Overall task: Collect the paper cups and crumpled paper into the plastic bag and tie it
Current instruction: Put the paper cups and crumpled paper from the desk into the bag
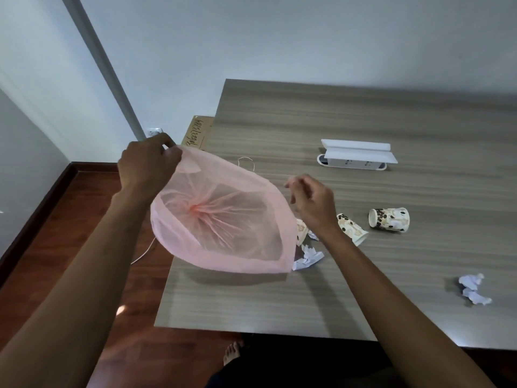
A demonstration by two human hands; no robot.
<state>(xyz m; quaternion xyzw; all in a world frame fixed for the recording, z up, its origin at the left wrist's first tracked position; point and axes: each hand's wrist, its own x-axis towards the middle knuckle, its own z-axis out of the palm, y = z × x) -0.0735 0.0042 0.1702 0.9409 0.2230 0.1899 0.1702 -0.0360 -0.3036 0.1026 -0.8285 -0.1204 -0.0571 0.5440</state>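
Observation:
A thin pink plastic bag [223, 219] hangs open above the table's left part, its mouth facing me. My left hand [148, 166] pinches the bag's rim at the upper left. My right hand [310, 203] hovers just right of the rim, fingers apart, holding nothing I can make out. One patterned paper cup [389, 221] lies on its side. A crushed paper cup [352, 229] lies by my right wrist, and a third cup [301, 231] is half hidden behind the bag. One piece of crumpled paper [307, 257] sits beside the bag's lower edge, another crumpled paper [474, 289] at the right.
The grey wood-grain table [363, 121] has a white socket box [355, 158] at its middle back and a thin loop of string [246, 162]. A cardboard box [195, 133] stands off the table's left edge. Red-brown floor and my bare foot [232, 351] lie below.

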